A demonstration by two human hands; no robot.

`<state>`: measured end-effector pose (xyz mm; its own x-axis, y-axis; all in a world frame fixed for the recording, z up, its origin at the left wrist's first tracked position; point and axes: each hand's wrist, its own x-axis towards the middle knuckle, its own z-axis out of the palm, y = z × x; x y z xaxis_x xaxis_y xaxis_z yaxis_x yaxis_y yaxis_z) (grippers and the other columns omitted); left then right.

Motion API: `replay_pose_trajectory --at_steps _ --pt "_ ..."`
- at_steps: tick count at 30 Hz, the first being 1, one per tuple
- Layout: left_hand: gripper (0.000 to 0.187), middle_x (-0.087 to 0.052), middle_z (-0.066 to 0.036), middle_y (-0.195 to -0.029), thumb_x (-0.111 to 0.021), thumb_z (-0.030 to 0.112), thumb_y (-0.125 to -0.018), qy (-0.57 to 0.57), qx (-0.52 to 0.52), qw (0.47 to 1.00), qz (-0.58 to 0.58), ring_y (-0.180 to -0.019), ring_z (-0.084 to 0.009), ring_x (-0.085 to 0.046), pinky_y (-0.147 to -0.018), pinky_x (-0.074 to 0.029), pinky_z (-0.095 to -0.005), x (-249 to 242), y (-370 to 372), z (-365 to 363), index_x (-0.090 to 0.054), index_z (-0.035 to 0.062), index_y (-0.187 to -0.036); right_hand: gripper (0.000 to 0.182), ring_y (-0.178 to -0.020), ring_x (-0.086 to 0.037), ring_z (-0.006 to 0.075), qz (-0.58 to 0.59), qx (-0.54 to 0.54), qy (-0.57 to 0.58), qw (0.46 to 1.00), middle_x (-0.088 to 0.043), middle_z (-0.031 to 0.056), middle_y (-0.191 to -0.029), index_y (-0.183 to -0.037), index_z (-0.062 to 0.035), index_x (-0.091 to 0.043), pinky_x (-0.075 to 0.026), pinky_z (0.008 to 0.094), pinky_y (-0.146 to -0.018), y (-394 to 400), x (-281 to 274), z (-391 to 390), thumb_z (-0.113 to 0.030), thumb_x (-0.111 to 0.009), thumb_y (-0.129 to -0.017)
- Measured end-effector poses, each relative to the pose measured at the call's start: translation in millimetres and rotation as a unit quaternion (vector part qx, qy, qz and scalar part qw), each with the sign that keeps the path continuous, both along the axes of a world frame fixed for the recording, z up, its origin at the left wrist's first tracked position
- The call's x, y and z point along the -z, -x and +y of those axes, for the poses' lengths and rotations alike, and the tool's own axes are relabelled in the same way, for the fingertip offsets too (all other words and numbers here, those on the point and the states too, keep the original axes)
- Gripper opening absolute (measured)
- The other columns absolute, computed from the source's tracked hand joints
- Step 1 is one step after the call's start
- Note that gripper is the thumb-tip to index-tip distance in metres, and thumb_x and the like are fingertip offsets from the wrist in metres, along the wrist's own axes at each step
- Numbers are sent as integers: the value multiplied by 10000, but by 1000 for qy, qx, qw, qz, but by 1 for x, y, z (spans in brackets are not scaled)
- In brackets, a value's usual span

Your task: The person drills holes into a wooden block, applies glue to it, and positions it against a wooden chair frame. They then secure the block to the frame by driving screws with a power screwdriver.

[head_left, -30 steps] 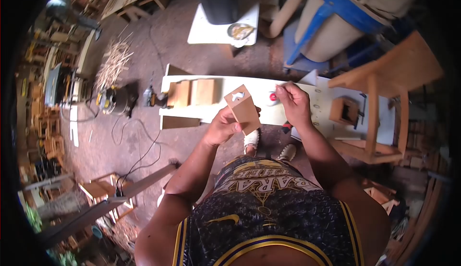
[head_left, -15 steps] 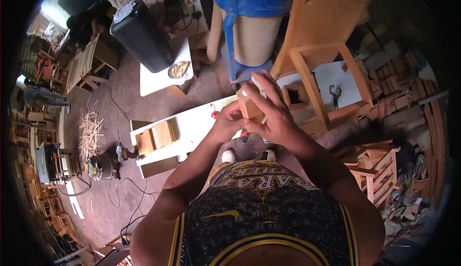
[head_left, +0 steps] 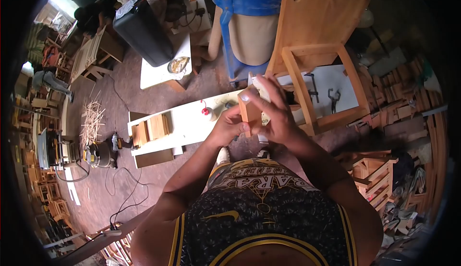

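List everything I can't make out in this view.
In the head view:
- Wooden block: partly hidden by the left hand and right hand.
- White patch: too blurred to identify.
- Shoes: mostly hidden by the shirt.

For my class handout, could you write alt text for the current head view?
A person's left hand holds a wooden block, right hand at its white-marked end, over a long white bench bearing a red-capped bottle and wooden pieces.

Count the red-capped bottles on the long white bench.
1: a red-capped bottle, beyond and left of the left hand. The right hand and wooden block hide part of the long white bench, so another may be hidden.
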<state>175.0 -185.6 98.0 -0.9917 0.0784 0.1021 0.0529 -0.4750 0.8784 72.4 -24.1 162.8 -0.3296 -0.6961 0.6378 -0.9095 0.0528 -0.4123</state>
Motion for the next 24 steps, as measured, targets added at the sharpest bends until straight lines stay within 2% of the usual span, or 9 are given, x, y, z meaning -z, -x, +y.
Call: replay_pose_trajectory --at_steps 3,5,7,9,13,14,17,23,24 --pt "621 -624 -17 -1123 -760 328 -811 10 -6 1000 0 -1000 -113 -575 -862 -472 -287 0 -3 1 -520 38 -1304 758 -1346 -304 446 2 30 7 1000 -356 246 -1435 -1322 -86 -545 -245 518 -1100 1 3 -1 -660 -538 -827" --pt "621 -625 -17 -1122 -760 326 -812 14 -6 1000 -5 -1001 -111 -572 -868 -470 -287 0 -5 -2 -520 36 -1305 747 -1349 -298 444 -19 -33 3 999 -360 243 -1432 -1326 -88 -541 -250 522 -1094 -10 0 -4 -640 -560 -824" --pt "634 -626 -19 -1124 -760 317 -812 35 -6 999 -2 -1012 -114 -568 -884 -466 -295 -2 -8 -5 -508 35 -1322 755 -1352 -295 442 -11 -36 4 999 -363 241 -1430 -1322 -87 -544 -252 528 -1089 -8 2 -5 -656 -540 -827" --pt "641 -626 -21 -1130 -762 312 -810 39 -3 999 -5 -1018 -115 -566 -890 -465 -300 -4 -11 -9 -504 36 -1328 767 -1351 -296 441 10 32 8 999 -363 239 -1432 -1322 -85 -543 -252 533 -1088 0 4 -7 -673 -517 -829" --pt "654 -629 -26 -1146 -765 300 -805 48 14 999 -13 -1031 -117 -562 -906 -459 -311 -1 -18 -26 -497 38 -1341 757 -1350 -295 445 2 -19 1 1000 -374 240 -1426 -1299 -92 -571 -246 527 -1093 -20 -2 -26 -687 -491 -838" --pt "654 -629 -26 -1146 -765 300 -805 49 16 999 -13 -1031 -117 -562 -906 -459 -311 -2 -19 -30 -497 38 -1341 815 -1347 -303 461 17 -5 -13 1000 -368 265 -1427 -1282 -75 -587 -256 524 -1090 -18 -6 -27 -737 -431 -834" --pt "646 -631 -27 -1145 -769 312 -800 36 23 999 -13 -1028 -118 -564 -897 -461 -308 -5 -24 -38 -512 35 -1325 827 -1341 -305 459 25 49 -2 998 -381 265 -1417 -1263 -78 -605 -262 520 -1088 -1 1 -31 -754 -428 -820" --pt "603 -629 -23 -1104 -769 281 -805 30 46 998 6 -979 -107 -570 -845 -475 -293 -9 -28 -58 -531 30 -1299 843 -1344 -300 459 48 2 -12 999 -396 271 -1402 -1235 -55 -622 -255 518 -1089 -24 -17 -49 -759 -420 -818" --pt "598 -629 -21 -1088 -768 270 -806 30 47 998 0 -959 -101 -569 -827 -479 -284 -10 -29 -61 -530 27 -1298 807 -1350 -295 439 42 24 -2 999 -403 254 -1401 -1237 -88 -627 -235 525 -1097 -22 -16 -51 -749 -452 -808"
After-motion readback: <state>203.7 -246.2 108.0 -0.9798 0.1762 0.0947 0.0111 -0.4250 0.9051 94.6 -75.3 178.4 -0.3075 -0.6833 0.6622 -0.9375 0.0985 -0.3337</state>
